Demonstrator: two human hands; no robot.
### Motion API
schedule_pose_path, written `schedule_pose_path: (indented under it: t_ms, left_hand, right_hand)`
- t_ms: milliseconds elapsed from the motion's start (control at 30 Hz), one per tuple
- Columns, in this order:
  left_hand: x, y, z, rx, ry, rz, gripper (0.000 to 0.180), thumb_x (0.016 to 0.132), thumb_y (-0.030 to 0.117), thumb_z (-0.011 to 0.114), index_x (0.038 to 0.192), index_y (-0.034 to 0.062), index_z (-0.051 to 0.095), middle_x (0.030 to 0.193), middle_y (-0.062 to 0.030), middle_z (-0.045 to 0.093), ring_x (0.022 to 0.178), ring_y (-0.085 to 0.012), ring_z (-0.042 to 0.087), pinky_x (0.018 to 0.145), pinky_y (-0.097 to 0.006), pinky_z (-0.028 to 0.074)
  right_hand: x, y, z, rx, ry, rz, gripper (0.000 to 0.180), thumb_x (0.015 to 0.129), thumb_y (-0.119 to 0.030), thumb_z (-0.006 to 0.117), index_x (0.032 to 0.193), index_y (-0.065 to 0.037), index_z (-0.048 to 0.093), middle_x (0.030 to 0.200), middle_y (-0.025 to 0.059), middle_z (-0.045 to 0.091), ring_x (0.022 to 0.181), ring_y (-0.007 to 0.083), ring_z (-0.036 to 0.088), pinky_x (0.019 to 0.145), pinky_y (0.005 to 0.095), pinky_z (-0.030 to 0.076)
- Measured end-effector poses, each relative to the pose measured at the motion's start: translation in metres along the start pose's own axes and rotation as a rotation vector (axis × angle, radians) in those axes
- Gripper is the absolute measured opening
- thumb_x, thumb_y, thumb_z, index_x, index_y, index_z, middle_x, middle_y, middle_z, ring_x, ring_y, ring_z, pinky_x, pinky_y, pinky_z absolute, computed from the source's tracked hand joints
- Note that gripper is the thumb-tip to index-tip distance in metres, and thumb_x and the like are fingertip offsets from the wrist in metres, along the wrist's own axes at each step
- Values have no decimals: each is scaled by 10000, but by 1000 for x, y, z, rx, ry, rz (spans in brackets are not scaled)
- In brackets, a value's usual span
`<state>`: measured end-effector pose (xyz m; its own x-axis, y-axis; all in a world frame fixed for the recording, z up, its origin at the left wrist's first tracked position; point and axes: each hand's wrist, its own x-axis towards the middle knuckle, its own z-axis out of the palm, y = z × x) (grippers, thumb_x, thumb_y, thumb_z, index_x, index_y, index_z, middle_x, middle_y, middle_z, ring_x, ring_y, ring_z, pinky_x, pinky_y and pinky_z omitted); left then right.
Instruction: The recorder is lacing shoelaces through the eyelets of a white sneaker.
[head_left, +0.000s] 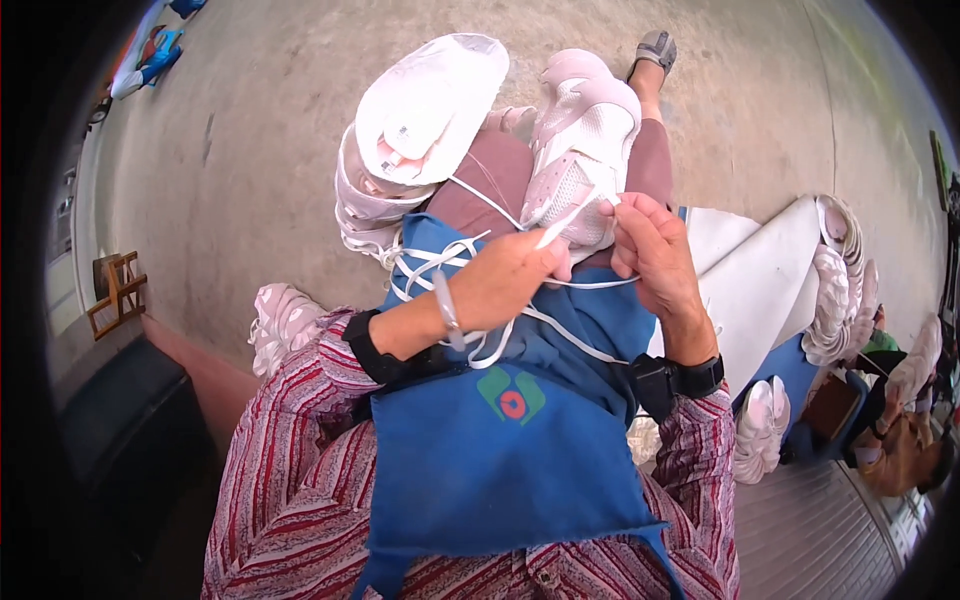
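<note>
On my lap lie white and pale pink shoe uppers [585,120], toe pointing away from me, with mesh panels near the opening. My right hand [655,245] pinches a flat white shoelace [572,218] at the near end of the uppers. The same lace runs taut to my left hand [505,280], whose fingers are closed on it. More loose white laces [430,265] trail over the blue apron [500,460] beneath my hands. To the left, a stack of similar uppers [375,200] stands beside my knee, with a white padded piece [430,105] on top.
More shoe uppers [285,320] sit by my left elbow. At right, a white sheet [750,270] slopes beside my leg, with bundled uppers [835,280] past it and another pair [762,430] nearer. Another person [900,460] sits at far right. A wooden frame [118,293] stands at left.
</note>
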<state>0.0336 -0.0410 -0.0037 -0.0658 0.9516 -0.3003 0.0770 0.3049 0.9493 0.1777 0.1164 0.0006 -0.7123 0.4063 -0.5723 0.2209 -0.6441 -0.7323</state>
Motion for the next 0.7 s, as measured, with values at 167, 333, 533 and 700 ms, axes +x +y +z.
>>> schedule_pose_path:
  t_ms: [167,333,533,700]
  left_hand:
    - [-30,9,-55,-897,144,-118,271,1008,267,397,838,80,491,508,74,321,480,-61,418,553,-238,439]
    - [-89,-13,-126,-1229,417,68,236,1011,214,392,911,44,521,533,59,340,476,-73,333,535,-228,342]
    - [-149,-44,-187,-1183,610,285,205,978,178,452,996,28,590,790,-24,548,816,-167,513,914,-377,393]
    - [-194,-68,-226,-1323,774,340,183,926,145,493,949,30,633,1299,-134,536,1280,-327,410,1128,-564,170]
  right_hand:
    - [-4,1,-59,-87,165,44,238,924,-245,578,807,-38,594,531,-81,364,411,13,264,371,191,236]
    - [7,15,-94,-86,325,23,221,892,-230,627,787,-42,581,523,-86,338,410,17,251,362,195,220]
    - [16,9,-119,86,458,-98,149,890,-186,623,816,-69,570,555,-90,317,428,18,260,350,195,196]
    - [20,12,-127,-107,533,-58,148,855,-194,625,806,-58,594,560,-66,383,418,29,297,348,212,213]
